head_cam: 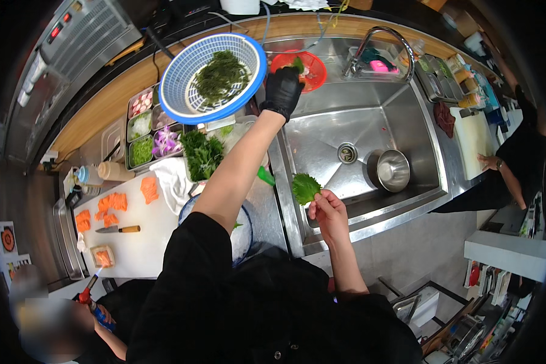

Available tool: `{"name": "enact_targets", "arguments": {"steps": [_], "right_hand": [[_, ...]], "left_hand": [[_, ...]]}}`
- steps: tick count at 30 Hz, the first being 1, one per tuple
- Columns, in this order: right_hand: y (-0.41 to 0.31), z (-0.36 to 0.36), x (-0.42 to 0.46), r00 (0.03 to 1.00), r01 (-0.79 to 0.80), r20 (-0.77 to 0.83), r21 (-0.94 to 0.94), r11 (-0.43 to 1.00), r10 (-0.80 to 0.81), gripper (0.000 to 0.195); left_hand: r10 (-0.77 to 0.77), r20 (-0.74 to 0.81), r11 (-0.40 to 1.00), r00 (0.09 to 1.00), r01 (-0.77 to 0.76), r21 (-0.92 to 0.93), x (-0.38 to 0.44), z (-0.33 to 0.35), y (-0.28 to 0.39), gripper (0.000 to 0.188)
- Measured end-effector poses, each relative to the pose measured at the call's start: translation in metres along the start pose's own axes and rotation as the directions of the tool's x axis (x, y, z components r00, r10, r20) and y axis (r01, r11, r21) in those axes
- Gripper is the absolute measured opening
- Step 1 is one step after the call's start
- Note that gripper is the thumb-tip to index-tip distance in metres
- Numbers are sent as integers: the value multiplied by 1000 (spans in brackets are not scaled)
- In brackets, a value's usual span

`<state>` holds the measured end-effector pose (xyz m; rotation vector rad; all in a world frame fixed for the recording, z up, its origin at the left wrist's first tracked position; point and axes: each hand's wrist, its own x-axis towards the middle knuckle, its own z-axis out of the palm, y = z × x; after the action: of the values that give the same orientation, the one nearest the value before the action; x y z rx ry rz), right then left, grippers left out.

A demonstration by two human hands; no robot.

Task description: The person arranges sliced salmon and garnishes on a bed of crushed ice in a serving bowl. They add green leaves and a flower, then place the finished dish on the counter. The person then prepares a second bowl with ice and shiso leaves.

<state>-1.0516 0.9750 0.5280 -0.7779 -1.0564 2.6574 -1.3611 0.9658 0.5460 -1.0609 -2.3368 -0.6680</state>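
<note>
My left hand (284, 92), in a black glove, reaches over the near left edge of a red plastic colander (317, 73) behind the sink. A green leaf (298, 64) shows at its fingertips; whether the fingers grip it is unclear. Bare, my right hand (331, 210) pinches a green shiso leaf (305, 188) above the sink's near left rim. Left of the gloved hand is a blue and white basket (258, 59) with dark green seaweed-like strands (220, 77). Under my left forearm stand a container of green leaves (202, 154) and a blue-rimmed bowl of ice (242, 236).
A steel bowl (393, 170) sits in the sink (327, 132) under a curved faucet (384, 29). At left, a cutting board (150, 245) holds salmon pieces (113, 201) and a knife (126, 229). One co-worker works a lit torch (87, 291) there; another stands at right by a white board (471, 141).
</note>
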Motion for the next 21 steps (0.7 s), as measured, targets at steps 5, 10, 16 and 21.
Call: {"name": "enact_targets", "arguments": {"steps": [5,10,16,21], "right_hand": [[-10,-8,3,993,64,-93,-25,998,-66,9],[-5,30,6,990,85,135,-298,951,-47,10],[35,84,11,901,409,394,-631,659,-183,9],[54,137,-8,884,295,467,-587,754,17,6]], "left_hand": [[-157,467,825,870,375,-422,-76,-68,60,28],[-84,707,182,702,708,-682,-185,-146,47,27],[-463,622,7,632,704,-710,-242,-206,24,20],[-645,560,-241,520,557,-795,-287,-251,9,22]]}}
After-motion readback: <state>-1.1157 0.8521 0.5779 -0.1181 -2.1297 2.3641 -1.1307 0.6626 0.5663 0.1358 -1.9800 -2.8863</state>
